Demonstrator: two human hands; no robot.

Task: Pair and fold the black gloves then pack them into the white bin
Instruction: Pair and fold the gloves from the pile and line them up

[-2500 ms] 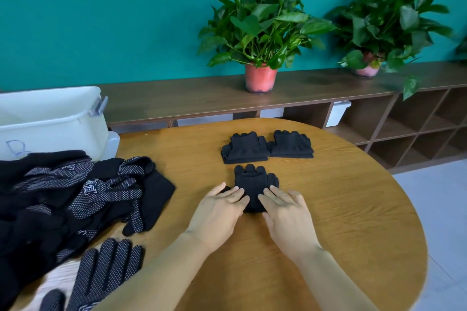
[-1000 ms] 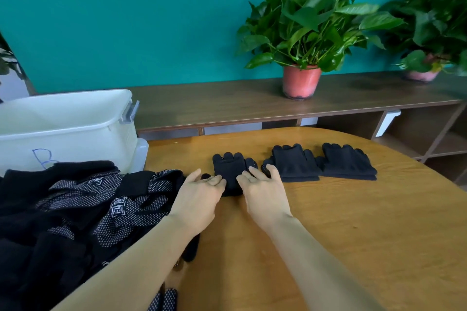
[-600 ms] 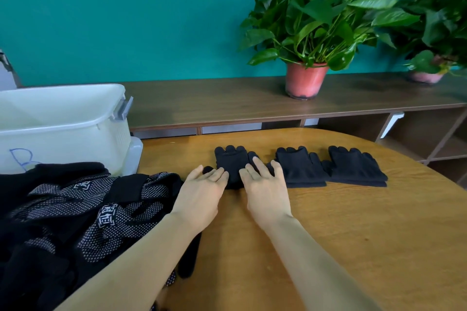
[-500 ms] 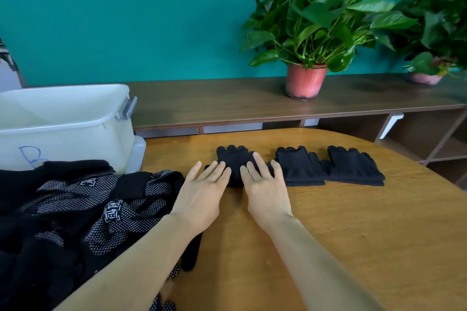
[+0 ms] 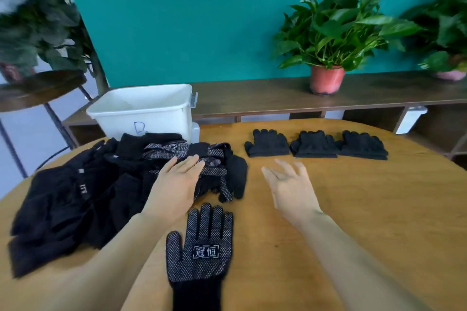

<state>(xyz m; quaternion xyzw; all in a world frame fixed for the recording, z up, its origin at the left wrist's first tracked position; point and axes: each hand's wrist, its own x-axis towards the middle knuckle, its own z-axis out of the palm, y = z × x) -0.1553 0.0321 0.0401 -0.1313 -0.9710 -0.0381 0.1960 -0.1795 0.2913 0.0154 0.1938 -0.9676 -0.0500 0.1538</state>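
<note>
– At the round wooden surface point(image 5: 353, 209), before a teal wall: a person's left hand point(image 5: 177, 184) lies flat on a heap of black gloves point(image 5: 88, 189), fingers straight, its grip wide and holding nothing.

– And the right hand point(image 5: 290, 189)?

– It hangs over bare wood to the right of the heap, fingers spread, grip wide, nothing in it. It is blurred, so I cannot tell whether it touches the wood.

– Where are the finished ones?

– Three folded pairs sit in a row at the far side, fingertips toward the wall: left pair point(image 5: 267, 144), middle pair point(image 5: 314, 145), right pair point(image 5: 362, 145). They lie close side by side; the middle and right ones touch.

– The white bin point(image 5: 146, 111)?

– It stands at the far left edge, right behind the heap, which reaches its front wall. That wall carries a blue handwritten mark.

– Anything nearer the person?

– One single glove point(image 5: 202, 252) lies flat between the forearms, white-dotted palm up, a boxed white logo on it. Its fingers point away, just short of the heap.

– And behind?

– A potted plant point(image 5: 328, 33) in a reddish pot on a long brown shelf unit point(image 5: 278, 93).
</note>
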